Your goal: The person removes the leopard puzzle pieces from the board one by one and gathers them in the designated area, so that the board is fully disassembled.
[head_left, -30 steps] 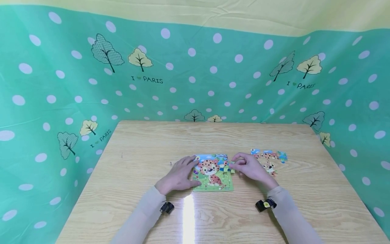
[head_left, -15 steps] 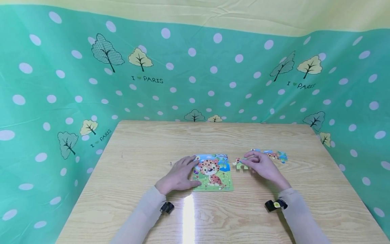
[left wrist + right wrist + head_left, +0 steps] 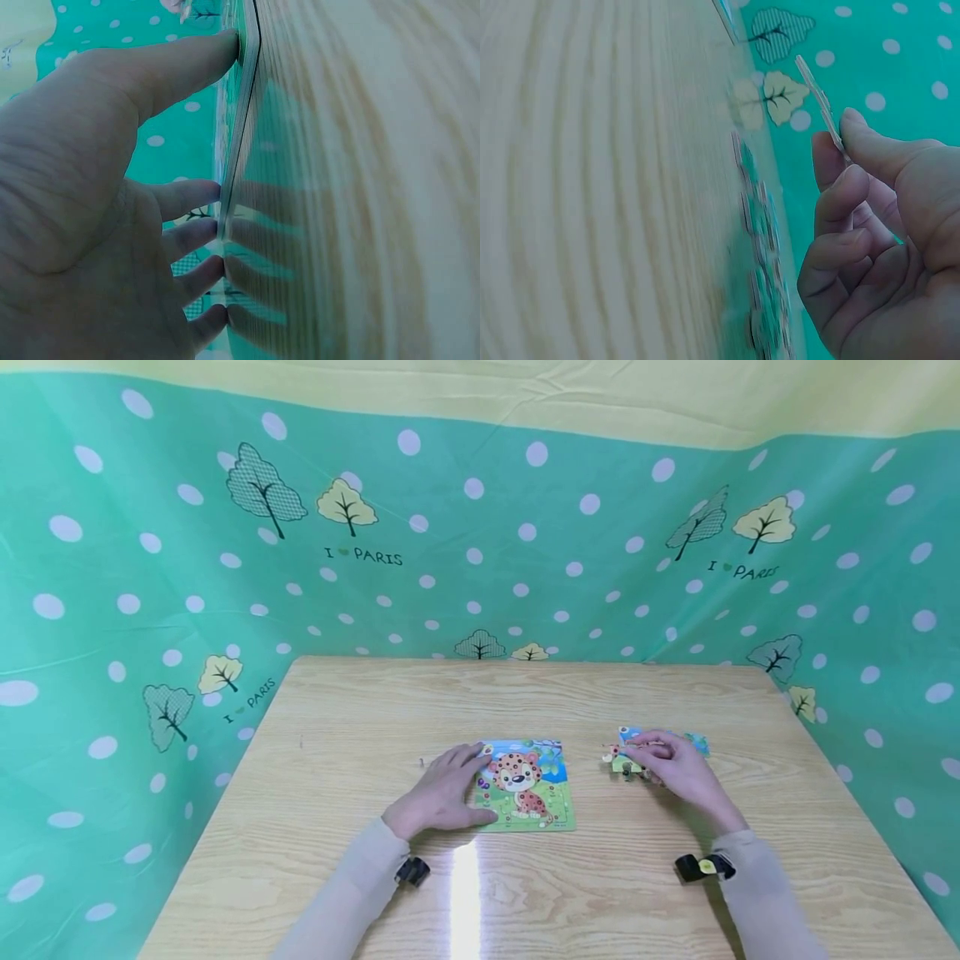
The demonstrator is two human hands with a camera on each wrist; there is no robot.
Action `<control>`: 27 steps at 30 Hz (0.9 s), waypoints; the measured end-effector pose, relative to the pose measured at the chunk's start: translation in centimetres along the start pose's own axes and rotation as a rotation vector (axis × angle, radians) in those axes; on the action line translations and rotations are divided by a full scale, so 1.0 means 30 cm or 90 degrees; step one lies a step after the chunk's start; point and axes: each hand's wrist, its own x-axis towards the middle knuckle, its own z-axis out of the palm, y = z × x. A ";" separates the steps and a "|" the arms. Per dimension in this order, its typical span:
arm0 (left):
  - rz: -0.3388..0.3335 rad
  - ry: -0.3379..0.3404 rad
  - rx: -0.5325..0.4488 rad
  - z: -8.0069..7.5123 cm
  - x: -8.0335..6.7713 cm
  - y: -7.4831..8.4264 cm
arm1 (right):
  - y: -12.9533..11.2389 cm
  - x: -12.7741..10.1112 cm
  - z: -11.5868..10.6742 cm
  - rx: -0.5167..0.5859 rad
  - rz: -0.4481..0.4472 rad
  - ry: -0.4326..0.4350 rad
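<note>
I'm pressing my left hand (image 3: pixel 438 793) flat, fingers straight, on the left edge of the puzzle board (image 3: pixel 528 787) lying at the middle of the table (image 3: pixel 345 718). My right hand (image 3: pixel 675 768) is pinching a puzzle piece (image 3: pixel 626 763) between thumb and fingers, grip clenched on it, lifted off the wood just beside the loose pieces (image 3: pixel 693 743) lying to the right of the board.

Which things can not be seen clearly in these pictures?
- Head view: the right hand covers most of the loose pieces; their number is unclear.
- Right wrist view: the held piece shows edge-on only.
- Left wrist view: the puzzle board is edge-on; its picture is hidden.
</note>
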 end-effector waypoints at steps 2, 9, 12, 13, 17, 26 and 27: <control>0.001 0.000 0.001 0.000 -0.001 -0.001 | 0.010 -0.006 -0.014 -0.007 -0.001 0.008; 0.001 -0.003 0.004 -0.002 -0.003 -0.003 | 0.039 -0.026 -0.053 -0.031 0.021 0.040; 0.000 -0.005 0.007 -0.002 -0.004 -0.002 | 0.058 -0.030 -0.066 -0.030 0.032 0.052; 0.000 -0.006 0.009 -0.002 -0.004 -0.002 | 0.065 -0.032 -0.070 -0.027 0.034 0.054; -0.004 -0.010 0.012 -0.001 -0.003 -0.002 | 0.093 -0.040 -0.090 -0.022 0.039 0.059; -0.003 -0.009 0.016 0.005 0.003 -0.004 | 0.142 -0.055 -0.155 -0.019 0.067 0.072; -0.002 -0.009 0.016 0.006 0.003 -0.004 | 0.149 -0.060 -0.162 -0.016 0.070 0.074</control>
